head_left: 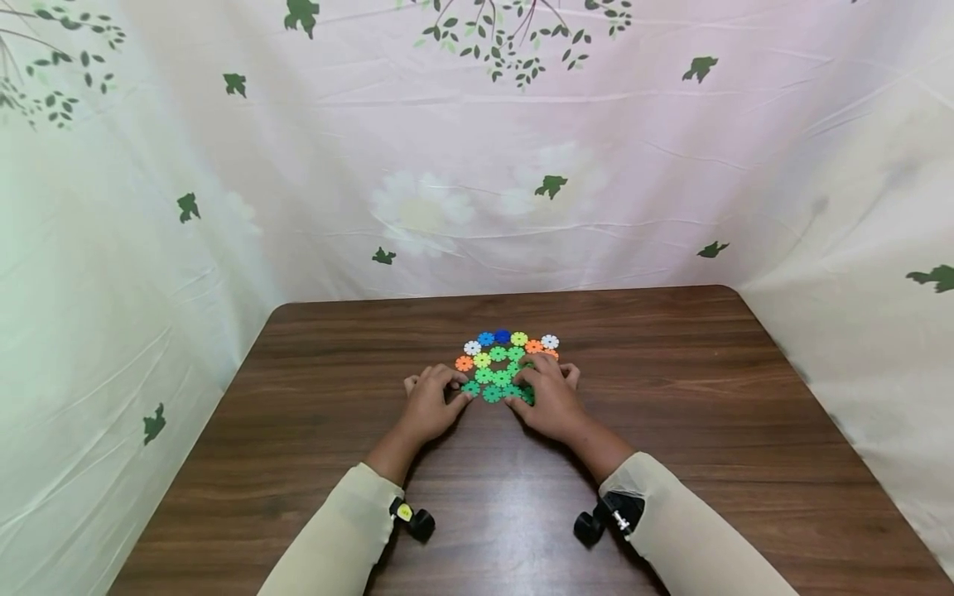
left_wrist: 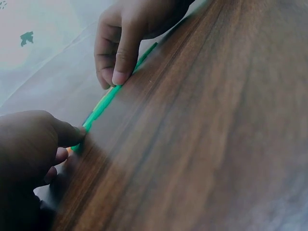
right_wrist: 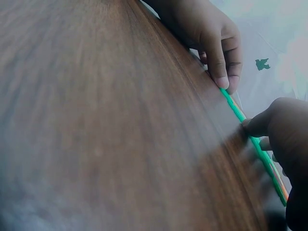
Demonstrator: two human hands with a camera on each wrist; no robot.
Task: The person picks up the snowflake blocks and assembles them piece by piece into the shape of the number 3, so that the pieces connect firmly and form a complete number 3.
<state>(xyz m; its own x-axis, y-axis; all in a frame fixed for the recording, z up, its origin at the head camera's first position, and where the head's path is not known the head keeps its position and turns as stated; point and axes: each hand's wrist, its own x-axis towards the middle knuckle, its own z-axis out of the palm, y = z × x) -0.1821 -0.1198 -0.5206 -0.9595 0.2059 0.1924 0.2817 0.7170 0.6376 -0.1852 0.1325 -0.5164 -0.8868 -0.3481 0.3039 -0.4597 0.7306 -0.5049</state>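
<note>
A flat sheet of interlocking plastic snowflake discs point(head_left: 502, 378) lies on the brown table. Its lower rows are green, while orange, yellow, white and blue discs form the upper border. My left hand point(head_left: 434, 404) pinches the green disc at the lower left corner between thumb and fingers. On the opposite side, my right hand point(head_left: 553, 397) pinches green discs near the lower right corner and covers part of that edge. Seen edge-on in the left wrist view, the sheet is a thin green strip point(left_wrist: 103, 105). The right wrist view shows the same strip point(right_wrist: 263, 156) low over the wood.
The wood-grain table point(head_left: 335, 348) has rounded far corners. A pale cloth backdrop point(head_left: 477, 149) printed with leaves and flowers surrounds its back and sides. Black wrist cameras hang at the left cuff point(head_left: 421, 525) and the right cuff point(head_left: 589, 528).
</note>
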